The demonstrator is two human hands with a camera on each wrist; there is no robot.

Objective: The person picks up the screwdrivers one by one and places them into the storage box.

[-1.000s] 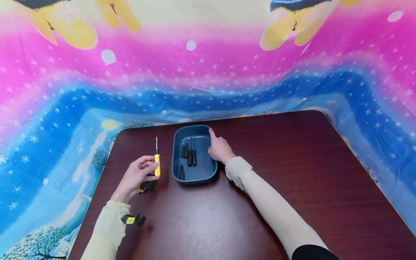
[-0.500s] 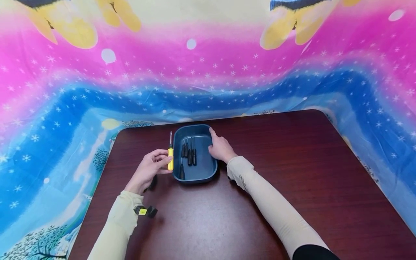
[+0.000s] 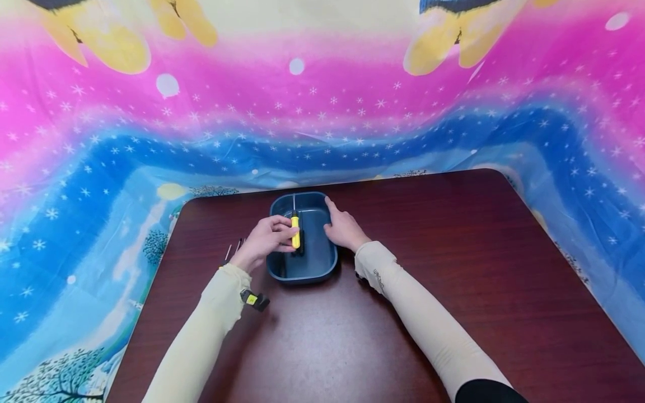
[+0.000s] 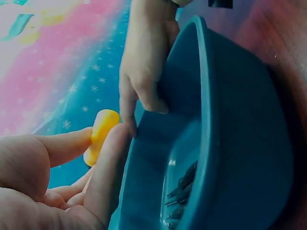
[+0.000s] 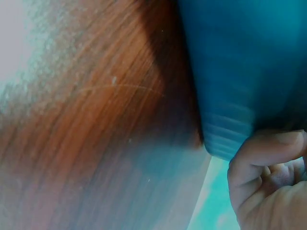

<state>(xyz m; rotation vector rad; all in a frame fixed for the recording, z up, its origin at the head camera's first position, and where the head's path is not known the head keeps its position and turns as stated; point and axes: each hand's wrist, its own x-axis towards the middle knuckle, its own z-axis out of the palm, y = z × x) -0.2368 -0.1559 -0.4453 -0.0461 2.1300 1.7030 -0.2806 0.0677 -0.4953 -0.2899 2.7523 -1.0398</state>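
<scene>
My left hand [image 3: 267, 239] pinches a screwdriver by its yellow handle [image 3: 295, 234], holding it over the blue bin [image 3: 302, 280] with the metal shaft pointing away from me. In the left wrist view, thumb and finger close on the yellow handle [image 4: 99, 136] from both sides. My right hand [image 3: 345, 228] grips the bin's right wall near the far corner, the index finger stretched along the rim. Curled fingers [image 5: 254, 172] lie against the outer wall in the right wrist view. Several black screwdrivers [image 4: 182, 189] lie in the bin, partly hidden.
Beside my left wrist, more screwdrivers [image 3: 238, 246] show on the table, mostly covered by the hand. The brown table [image 3: 478, 252] ends at a patterned cloth backdrop [image 3: 322, 112] behind and at both sides. A small camera [image 3: 255, 300] is strapped to my left wrist.
My left hand has carried the yellow screwdriver rightward, from the table left of the bin to above it. My right hand stays on the bin, nearly unmoved.
</scene>
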